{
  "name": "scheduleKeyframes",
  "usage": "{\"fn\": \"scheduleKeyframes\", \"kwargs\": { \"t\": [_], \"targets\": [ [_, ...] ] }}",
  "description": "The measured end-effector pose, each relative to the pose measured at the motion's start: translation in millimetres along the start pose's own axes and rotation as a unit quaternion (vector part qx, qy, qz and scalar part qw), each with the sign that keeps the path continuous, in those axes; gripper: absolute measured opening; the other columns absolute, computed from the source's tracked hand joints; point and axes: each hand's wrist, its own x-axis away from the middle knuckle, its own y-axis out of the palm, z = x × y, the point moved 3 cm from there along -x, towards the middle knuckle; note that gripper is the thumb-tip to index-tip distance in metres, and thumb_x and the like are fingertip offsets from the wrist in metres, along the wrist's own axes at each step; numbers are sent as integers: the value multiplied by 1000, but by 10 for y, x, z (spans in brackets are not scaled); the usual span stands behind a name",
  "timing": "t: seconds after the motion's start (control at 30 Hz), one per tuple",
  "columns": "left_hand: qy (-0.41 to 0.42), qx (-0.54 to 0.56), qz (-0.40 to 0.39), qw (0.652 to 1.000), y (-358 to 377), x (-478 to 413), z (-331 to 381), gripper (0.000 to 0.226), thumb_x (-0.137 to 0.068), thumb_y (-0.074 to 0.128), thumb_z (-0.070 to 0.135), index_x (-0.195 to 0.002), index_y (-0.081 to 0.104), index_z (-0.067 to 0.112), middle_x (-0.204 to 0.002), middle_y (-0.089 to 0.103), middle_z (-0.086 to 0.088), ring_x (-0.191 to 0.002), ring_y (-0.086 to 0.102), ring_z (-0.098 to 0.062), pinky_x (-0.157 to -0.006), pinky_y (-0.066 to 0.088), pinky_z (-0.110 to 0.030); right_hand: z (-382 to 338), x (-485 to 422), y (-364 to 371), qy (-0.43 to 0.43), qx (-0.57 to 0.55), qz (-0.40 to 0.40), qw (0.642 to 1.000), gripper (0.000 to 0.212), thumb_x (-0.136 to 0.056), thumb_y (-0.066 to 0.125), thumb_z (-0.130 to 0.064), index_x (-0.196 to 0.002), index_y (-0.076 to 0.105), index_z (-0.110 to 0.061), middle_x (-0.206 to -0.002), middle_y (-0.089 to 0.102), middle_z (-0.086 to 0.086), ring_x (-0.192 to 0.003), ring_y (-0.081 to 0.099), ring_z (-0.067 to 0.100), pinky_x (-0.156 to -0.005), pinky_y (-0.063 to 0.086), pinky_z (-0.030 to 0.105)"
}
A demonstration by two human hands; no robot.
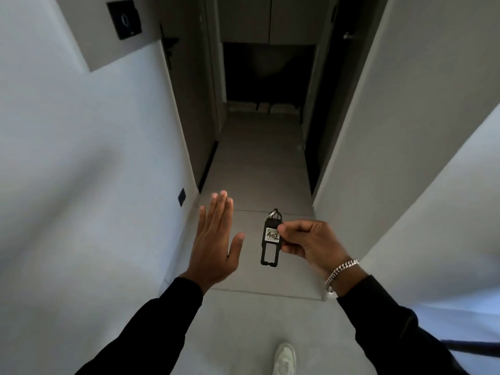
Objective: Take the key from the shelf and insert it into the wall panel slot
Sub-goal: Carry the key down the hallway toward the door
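Key tag (271, 240), labelled 402, hangs pinched at its side by the right hand (308, 243) over the corridor floor; the left hand (215, 239) is spread flat, holding nothing. Carrying well means turning toward the dark wall panel (124, 19) up left, with the tag's slotted end leading.

sleeves (162, 320): long, black, both arms | right wrist: silver chain-link bracelet (341, 270) | foot: pale sneaker (284, 358)

Apartment hallway: doors (189, 104), tiled floor (259, 163).
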Motion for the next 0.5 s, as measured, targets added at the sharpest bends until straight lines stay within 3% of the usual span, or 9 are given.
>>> {"fn": "scheduleKeyframes", "kwargs": {
  "t": [0.13,0.4,0.5],
  "targets": [
    [-13,-8,-5,1000,295,-632,-53,69,-100,35,38,-154,19,-2,-167,14,-20,-156,7,-34,-124,17,-64,-260,-597,-219,15,-18,0,1000,12,-79,71,-4,-86,72,5,-75,71,14,-58,64,14,-55,58,21],
    [-42,-4,50,998,636,-1790,-284,69,-99,34,39,-153,23,-3,-165,19,-20,-156,12,-34,-126,14,-60,-769,-1759,-376,12,-27,-28,999,4,-75,75,-8,-78,77,-7,-74,76,9,-63,69,14,-56,57,21],
    [-63,9,73,995,752,-2252,-537,69,-99,36,38,-153,22,-3,-166,19,-20,-156,11,-34,-125,15,-62,-915,-2304,-351,18,-18,-39,999,14,-64,78,-18,-75,78,-9,-70,76,5,-60,68,11,-55,56,20]
  ]
}}
